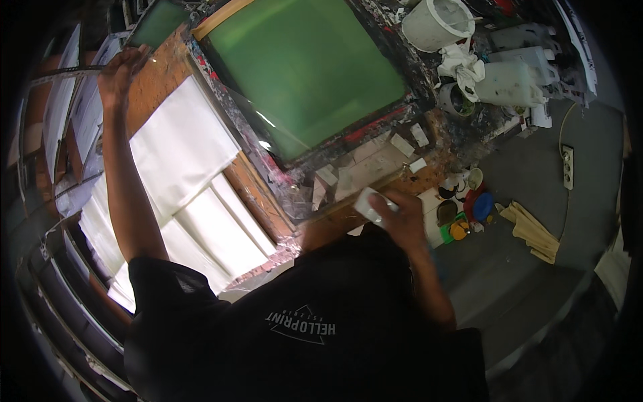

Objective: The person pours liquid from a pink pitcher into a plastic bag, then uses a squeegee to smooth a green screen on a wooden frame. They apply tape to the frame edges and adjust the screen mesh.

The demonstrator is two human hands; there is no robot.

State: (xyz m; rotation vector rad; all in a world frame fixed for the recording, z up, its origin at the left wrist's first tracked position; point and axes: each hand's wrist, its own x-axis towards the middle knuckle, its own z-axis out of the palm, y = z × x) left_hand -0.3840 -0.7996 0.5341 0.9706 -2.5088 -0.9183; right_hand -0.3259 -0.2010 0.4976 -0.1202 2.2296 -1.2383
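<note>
My left hand [122,70] is raised at the far left, its arm stretched over white fabric. Its fingers look curled, but what they hold, if anything, I cannot make out; a dark metal rail [67,72] meets it near the wrist. In my right hand [404,218], close to my body, is a small white flat-sided piece [370,206]. Ahead lies a printing screen [311,67] with green mesh and a dark, paint-stained frame. Left of it, smooth white fabric [184,144] is spread over a wooden board [157,87], with folded layers nearer me.
Drying racks [70,258] line the left side. A white bucket [439,23], a rag [461,67] and several plastic jugs [506,84] stand at the far right. Small colored containers [482,206], a yellowish cloth [534,231] and a power strip [568,167] lie lower right.
</note>
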